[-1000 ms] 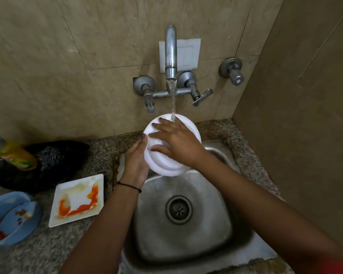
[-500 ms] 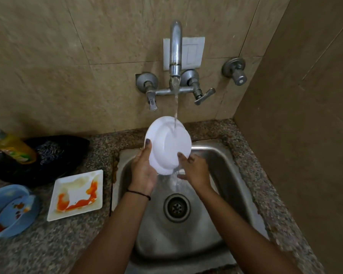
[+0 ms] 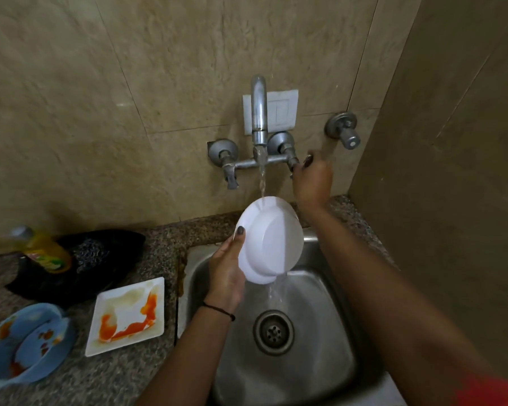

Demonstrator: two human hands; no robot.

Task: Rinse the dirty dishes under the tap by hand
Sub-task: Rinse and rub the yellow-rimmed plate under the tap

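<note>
Head view: the left hand grips the tilted white plate at its 9 o'clock rim under the stream over the sink, while the right hand, at the plate's 1 o'clock, is on the right tap handle, its grip too blurred to tell.

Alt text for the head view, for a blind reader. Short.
The left hand holds a white plate tilted under the running tap over a steel sink; the blurred right hand is at the tap's right valve. A sauce-stained square plate and stained blue dishes sit on the counter to the left.
</note>
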